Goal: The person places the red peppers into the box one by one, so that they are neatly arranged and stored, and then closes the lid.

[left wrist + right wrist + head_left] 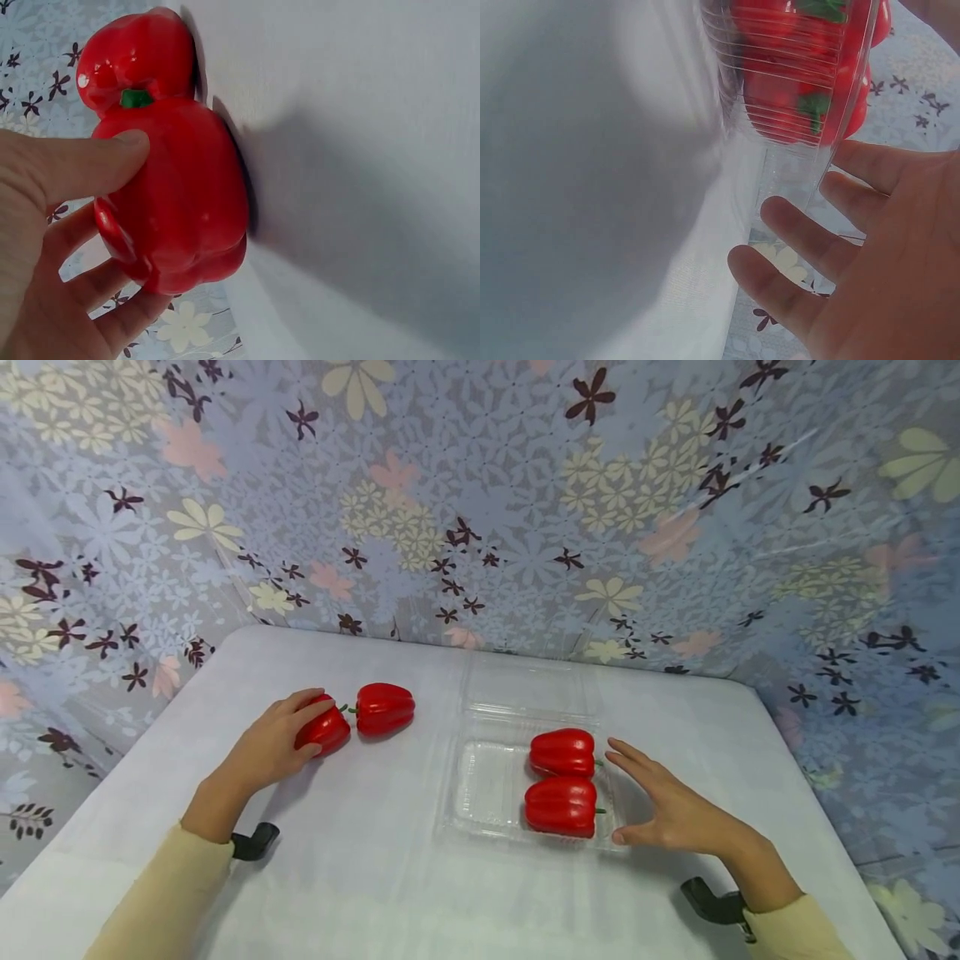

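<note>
My left hand [273, 742] grips a red bell pepper [334, 733] at the left of the table. In the left wrist view its thumb [112, 161] lies along one side of that pepper, the fingers round the other. Right beside it lies a second bell pepper [385, 709], the two stem ends facing each other. Two more red bell peppers, a back one [561, 752] and a front one [559, 807], lie in the right half of a clear plastic container [483, 814]. At the container's right wall, my right hand [678, 810] is spread with straight fingers, holding nothing.
The container's clear lid [525, 687] is folded back behind it on the white-covered table [360, 877]. A flower-patterned cloth [480, 510] hangs behind the table. Each wrist wears a black camera mount, the left one [257, 842] and the right one [712, 903].
</note>
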`<move>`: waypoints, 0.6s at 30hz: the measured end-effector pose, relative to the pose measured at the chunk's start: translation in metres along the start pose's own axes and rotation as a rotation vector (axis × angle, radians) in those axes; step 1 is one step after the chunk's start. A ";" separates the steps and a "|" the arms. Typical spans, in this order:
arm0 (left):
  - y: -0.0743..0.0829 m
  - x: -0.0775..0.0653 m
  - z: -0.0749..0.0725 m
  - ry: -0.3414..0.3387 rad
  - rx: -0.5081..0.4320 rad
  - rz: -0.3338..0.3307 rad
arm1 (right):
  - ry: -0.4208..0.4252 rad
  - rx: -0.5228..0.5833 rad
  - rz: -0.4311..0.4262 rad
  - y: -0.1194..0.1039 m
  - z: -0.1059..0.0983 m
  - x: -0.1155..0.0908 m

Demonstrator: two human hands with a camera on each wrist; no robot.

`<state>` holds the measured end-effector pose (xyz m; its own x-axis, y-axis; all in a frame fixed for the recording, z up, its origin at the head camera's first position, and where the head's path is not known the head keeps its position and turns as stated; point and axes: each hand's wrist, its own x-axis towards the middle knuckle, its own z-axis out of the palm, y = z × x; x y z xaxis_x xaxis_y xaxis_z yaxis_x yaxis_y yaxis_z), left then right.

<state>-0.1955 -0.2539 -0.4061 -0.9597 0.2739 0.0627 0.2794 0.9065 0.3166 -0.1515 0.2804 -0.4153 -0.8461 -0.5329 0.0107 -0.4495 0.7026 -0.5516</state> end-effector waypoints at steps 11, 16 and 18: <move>0.000 -0.002 0.001 0.016 -0.034 -0.019 | -0.001 0.023 -0.019 0.002 0.000 0.000; -0.001 -0.002 -0.001 0.071 -0.079 -0.010 | -0.004 0.028 -0.003 0.002 0.000 0.000; -0.001 -0.001 -0.002 0.101 -0.112 -0.008 | -0.008 0.030 0.011 0.002 0.000 -0.001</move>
<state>-0.1944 -0.2557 -0.4044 -0.9616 0.2281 0.1529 0.2722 0.8653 0.4209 -0.1516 0.2827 -0.4161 -0.8485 -0.5291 -0.0017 -0.4315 0.6937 -0.5767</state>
